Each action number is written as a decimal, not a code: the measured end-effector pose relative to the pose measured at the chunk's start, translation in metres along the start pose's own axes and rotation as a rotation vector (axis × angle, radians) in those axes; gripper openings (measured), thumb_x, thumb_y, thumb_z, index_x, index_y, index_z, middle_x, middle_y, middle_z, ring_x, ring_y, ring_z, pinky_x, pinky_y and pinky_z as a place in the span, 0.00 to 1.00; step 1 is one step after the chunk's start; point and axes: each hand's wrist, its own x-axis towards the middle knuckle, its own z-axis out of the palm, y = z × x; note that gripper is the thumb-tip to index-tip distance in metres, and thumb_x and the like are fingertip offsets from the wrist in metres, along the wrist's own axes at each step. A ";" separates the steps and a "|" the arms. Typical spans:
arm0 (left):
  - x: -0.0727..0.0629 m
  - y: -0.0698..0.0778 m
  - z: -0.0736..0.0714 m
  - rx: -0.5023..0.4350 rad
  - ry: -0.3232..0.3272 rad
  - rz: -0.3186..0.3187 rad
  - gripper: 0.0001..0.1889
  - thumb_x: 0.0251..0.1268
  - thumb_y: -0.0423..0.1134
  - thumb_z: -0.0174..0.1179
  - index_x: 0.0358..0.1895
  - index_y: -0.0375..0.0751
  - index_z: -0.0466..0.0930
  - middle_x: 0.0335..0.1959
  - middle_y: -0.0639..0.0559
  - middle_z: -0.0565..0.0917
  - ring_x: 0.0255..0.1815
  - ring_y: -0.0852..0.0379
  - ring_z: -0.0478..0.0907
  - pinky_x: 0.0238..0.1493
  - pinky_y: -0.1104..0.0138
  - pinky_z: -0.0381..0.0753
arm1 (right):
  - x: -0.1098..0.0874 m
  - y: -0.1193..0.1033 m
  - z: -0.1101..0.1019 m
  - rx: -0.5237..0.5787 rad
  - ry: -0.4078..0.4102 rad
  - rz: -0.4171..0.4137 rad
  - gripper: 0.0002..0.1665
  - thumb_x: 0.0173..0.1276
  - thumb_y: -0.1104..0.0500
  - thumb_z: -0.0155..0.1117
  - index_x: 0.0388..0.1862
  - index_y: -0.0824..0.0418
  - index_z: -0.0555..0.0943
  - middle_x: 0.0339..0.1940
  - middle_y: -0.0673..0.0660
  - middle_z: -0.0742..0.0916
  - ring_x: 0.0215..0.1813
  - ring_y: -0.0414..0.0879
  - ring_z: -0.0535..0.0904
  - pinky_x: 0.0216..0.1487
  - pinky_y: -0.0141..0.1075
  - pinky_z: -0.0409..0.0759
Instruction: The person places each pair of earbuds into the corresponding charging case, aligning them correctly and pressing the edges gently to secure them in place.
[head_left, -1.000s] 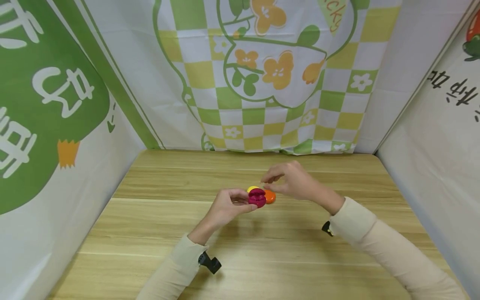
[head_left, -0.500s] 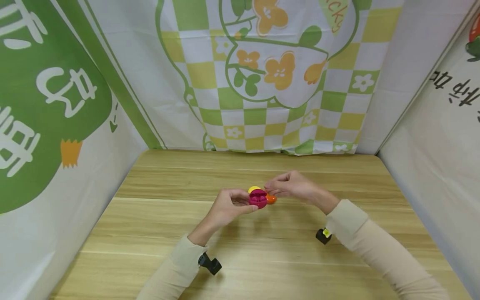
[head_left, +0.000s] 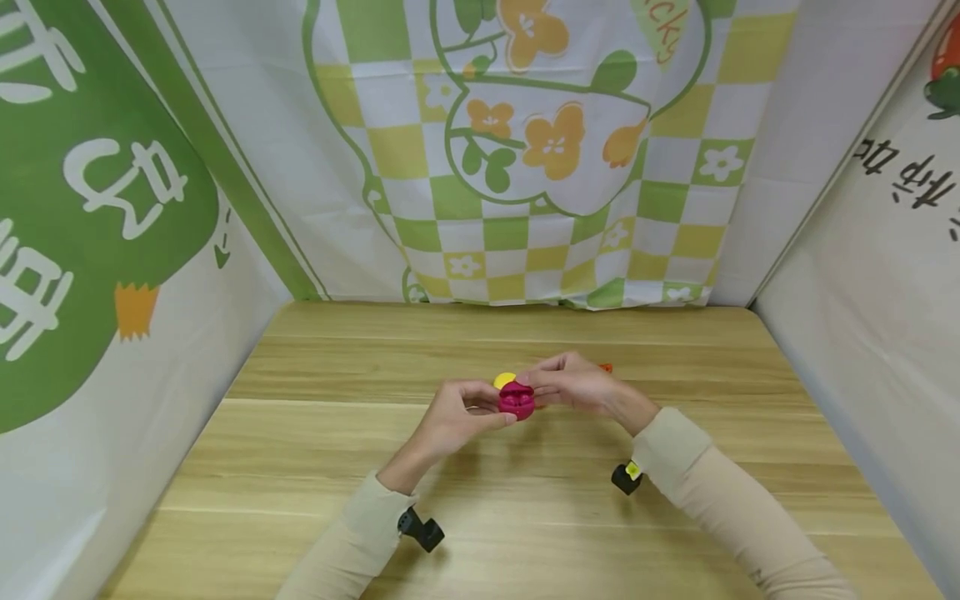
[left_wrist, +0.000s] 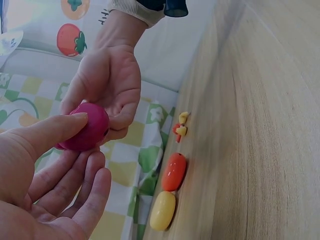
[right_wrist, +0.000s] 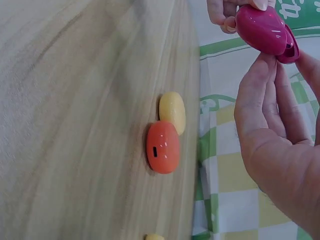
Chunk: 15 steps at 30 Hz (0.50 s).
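Observation:
A magenta earbud charging case (head_left: 517,406) is held up above the table with its lid raised. My left hand (head_left: 453,417) pinches it from the left, thumb in front and fingers behind. My right hand (head_left: 577,383) is at its other side, thumb at the lid and fingertips against the shell, as the right wrist view also shows. Inside the case, in the head view, are rounded magenta shapes. Below lie a yellow case (left_wrist: 163,211) and an orange case (right_wrist: 163,147), both closed and end to end.
A few small orange and yellow pieces (left_wrist: 180,129) lie on the wooden table (head_left: 555,517) beyond the orange case, partly behind my right hand in the head view. A printed checkered cloth (head_left: 510,233) hangs along the table's back edge, with printed sheets on both sides.
My right hand has come down and left to the magenta case, and its fingers now meet the lid. My left hand and the case have barely moved.

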 end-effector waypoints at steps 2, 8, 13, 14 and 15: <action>0.000 0.000 -0.001 0.002 -0.001 0.000 0.11 0.63 0.32 0.75 0.47 0.34 0.90 0.43 0.42 0.90 0.41 0.57 0.87 0.49 0.69 0.90 | -0.001 -0.003 0.001 -0.045 0.011 -0.017 0.22 0.79 0.62 0.63 0.64 0.76 0.81 0.53 0.56 0.93 0.52 0.43 0.90 0.65 0.45 0.87; 0.000 0.002 -0.002 0.009 0.002 -0.013 0.12 0.63 0.36 0.77 0.47 0.36 0.90 0.44 0.43 0.91 0.42 0.57 0.88 0.49 0.69 0.90 | -0.006 -0.011 0.002 -0.233 0.098 -0.073 0.21 0.74 0.55 0.72 0.58 0.67 0.88 0.54 0.61 0.92 0.51 0.45 0.90 0.70 0.61 0.81; 0.000 0.004 -0.003 0.007 0.002 -0.028 0.13 0.63 0.37 0.77 0.48 0.37 0.90 0.45 0.45 0.91 0.43 0.57 0.88 0.49 0.69 0.90 | -0.011 -0.011 0.005 -0.363 0.154 -0.162 0.21 0.71 0.51 0.76 0.55 0.62 0.90 0.52 0.58 0.93 0.51 0.45 0.90 0.62 0.57 0.86; 0.000 0.004 -0.003 0.004 0.001 -0.027 0.13 0.63 0.37 0.77 0.48 0.37 0.90 0.45 0.45 0.91 0.43 0.57 0.88 0.49 0.69 0.90 | -0.011 -0.010 0.006 -0.373 0.159 -0.187 0.20 0.70 0.51 0.76 0.54 0.62 0.91 0.52 0.58 0.94 0.51 0.45 0.90 0.60 0.55 0.88; 0.000 0.004 -0.003 0.002 0.001 -0.027 0.13 0.63 0.37 0.77 0.48 0.37 0.90 0.45 0.44 0.91 0.43 0.57 0.88 0.49 0.69 0.90 | -0.011 -0.009 0.006 -0.374 0.162 -0.210 0.19 0.70 0.52 0.77 0.54 0.62 0.91 0.51 0.59 0.94 0.50 0.45 0.91 0.57 0.52 0.90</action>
